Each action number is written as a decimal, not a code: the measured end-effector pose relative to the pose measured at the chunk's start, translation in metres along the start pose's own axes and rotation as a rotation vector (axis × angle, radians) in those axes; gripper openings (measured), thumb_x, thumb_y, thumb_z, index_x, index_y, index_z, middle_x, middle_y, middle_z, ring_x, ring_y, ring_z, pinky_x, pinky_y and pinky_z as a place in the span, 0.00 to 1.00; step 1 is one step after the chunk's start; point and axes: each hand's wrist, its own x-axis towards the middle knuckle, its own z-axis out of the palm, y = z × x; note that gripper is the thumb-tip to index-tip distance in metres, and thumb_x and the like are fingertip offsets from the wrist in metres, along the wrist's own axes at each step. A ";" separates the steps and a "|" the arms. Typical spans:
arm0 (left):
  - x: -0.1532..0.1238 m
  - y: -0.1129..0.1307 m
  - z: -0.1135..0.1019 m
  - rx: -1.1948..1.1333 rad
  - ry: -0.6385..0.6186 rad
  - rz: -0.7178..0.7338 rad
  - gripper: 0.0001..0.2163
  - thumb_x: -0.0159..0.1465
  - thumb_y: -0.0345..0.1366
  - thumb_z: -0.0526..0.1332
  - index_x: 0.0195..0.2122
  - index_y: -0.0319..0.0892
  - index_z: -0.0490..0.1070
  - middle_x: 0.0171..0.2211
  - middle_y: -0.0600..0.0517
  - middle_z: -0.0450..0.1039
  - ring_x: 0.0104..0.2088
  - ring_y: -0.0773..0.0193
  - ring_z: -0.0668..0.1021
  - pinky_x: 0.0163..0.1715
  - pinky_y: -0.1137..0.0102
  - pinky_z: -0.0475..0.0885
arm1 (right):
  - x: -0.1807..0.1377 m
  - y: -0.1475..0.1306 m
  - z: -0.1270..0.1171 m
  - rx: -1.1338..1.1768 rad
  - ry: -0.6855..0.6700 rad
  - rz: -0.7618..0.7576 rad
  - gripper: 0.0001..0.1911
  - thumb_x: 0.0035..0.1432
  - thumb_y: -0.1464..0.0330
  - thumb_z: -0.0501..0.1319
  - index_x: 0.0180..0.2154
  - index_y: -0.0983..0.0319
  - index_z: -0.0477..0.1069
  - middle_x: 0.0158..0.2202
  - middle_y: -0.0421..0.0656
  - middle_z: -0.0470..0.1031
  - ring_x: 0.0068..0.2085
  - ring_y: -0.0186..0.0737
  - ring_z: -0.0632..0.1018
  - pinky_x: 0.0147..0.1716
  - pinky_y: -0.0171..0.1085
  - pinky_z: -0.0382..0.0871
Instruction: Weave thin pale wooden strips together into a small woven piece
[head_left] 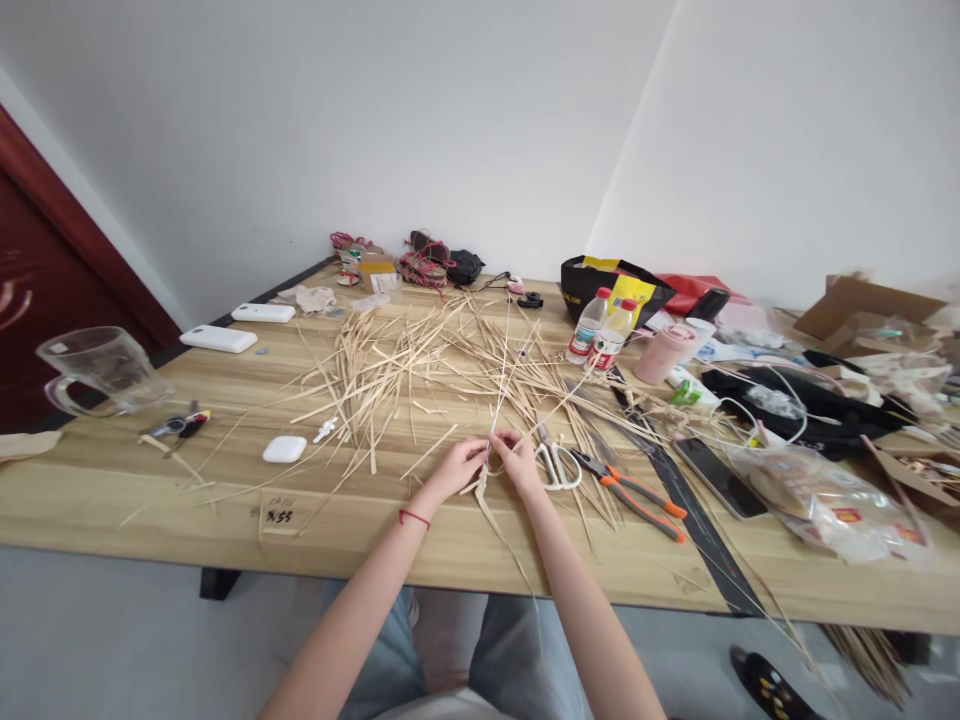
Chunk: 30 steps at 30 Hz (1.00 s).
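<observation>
Near the front of the table, my left hand [459,468] and my right hand [517,462] meet, fingertips pinched together. Between them is a narrow braid of pale straw [481,485], whose loose tail [511,548] trails over the table's front edge. Thin white cords [503,370] run taut from my fingers to a small pink object [514,286] at the back. Both hands close on the braid where it meets the cords; my fingers partly hide the exact grip. White-handled scissors [558,466] lie just right of my right hand, beside orange-and-grey pliers [634,495].
Loose straw strips [397,350] cover the table's middle. A glass mug [105,370], a white earphone case [285,449] and white power banks [219,338] are on the left. Bottles [613,335], a pink cup [664,352], a phone [720,477] and plastic bags [832,500] crowd the right.
</observation>
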 end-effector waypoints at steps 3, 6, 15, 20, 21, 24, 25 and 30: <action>0.001 -0.003 -0.001 -0.015 0.025 -0.007 0.16 0.60 0.41 0.60 0.46 0.39 0.74 0.47 0.44 0.75 0.47 0.56 0.75 0.49 0.64 0.68 | 0.000 0.001 0.000 -0.021 -0.008 -0.017 0.18 0.46 0.54 0.65 0.30 0.63 0.74 0.26 0.44 0.75 0.29 0.41 0.74 0.31 0.39 0.68; 0.001 -0.003 -0.002 -0.011 0.035 -0.023 0.16 0.60 0.41 0.60 0.47 0.39 0.74 0.48 0.44 0.75 0.47 0.56 0.75 0.49 0.63 0.68 | 0.001 0.002 0.000 -0.048 -0.030 -0.040 0.17 0.49 0.54 0.63 0.30 0.62 0.74 0.27 0.44 0.76 0.30 0.41 0.75 0.32 0.39 0.68; 0.001 -0.002 -0.002 -0.036 0.058 -0.096 0.18 0.60 0.43 0.59 0.47 0.38 0.73 0.37 0.46 0.77 0.34 0.61 0.76 0.36 0.68 0.70 | -0.002 -0.006 0.000 -0.054 -0.042 -0.054 0.19 0.51 0.53 0.61 0.32 0.63 0.74 0.29 0.45 0.76 0.31 0.41 0.75 0.33 0.39 0.68; 0.001 -0.001 -0.005 -0.129 0.140 -0.135 0.20 0.59 0.44 0.60 0.49 0.38 0.72 0.32 0.48 0.76 0.28 0.64 0.75 0.30 0.71 0.69 | -0.005 -0.016 0.000 -0.046 -0.038 -0.074 0.18 0.53 0.54 0.60 0.33 0.62 0.74 0.30 0.44 0.76 0.31 0.40 0.74 0.33 0.38 0.68; 0.001 0.000 -0.006 -0.152 0.155 -0.147 0.20 0.59 0.44 0.60 0.49 0.39 0.71 0.31 0.49 0.76 0.27 0.64 0.74 0.29 0.71 0.68 | -0.005 -0.017 0.001 -0.041 -0.040 -0.073 0.18 0.53 0.54 0.60 0.34 0.62 0.74 0.30 0.44 0.76 0.32 0.40 0.74 0.33 0.37 0.67; 0.001 0.000 -0.007 -0.214 0.206 -0.161 0.22 0.58 0.44 0.61 0.52 0.39 0.70 0.28 0.51 0.74 0.25 0.66 0.73 0.27 0.72 0.68 | -0.006 -0.016 0.002 -0.022 -0.040 -0.052 0.17 0.52 0.54 0.60 0.34 0.62 0.73 0.31 0.43 0.75 0.32 0.40 0.74 0.32 0.37 0.67; 0.002 0.000 -0.008 -0.233 0.229 -0.157 0.22 0.58 0.44 0.61 0.52 0.39 0.70 0.28 0.51 0.73 0.25 0.67 0.72 0.27 0.72 0.68 | -0.006 -0.015 0.002 -0.018 -0.037 -0.047 0.17 0.51 0.54 0.61 0.35 0.62 0.73 0.31 0.43 0.75 0.32 0.40 0.74 0.31 0.37 0.67; 0.003 -0.001 -0.008 -0.311 0.312 -0.152 0.24 0.56 0.44 0.62 0.53 0.40 0.69 0.29 0.51 0.73 0.25 0.69 0.72 0.28 0.74 0.68 | -0.007 -0.013 0.003 -0.022 -0.049 -0.043 0.18 0.49 0.54 0.62 0.35 0.62 0.72 0.32 0.44 0.74 0.31 0.39 0.74 0.30 0.37 0.66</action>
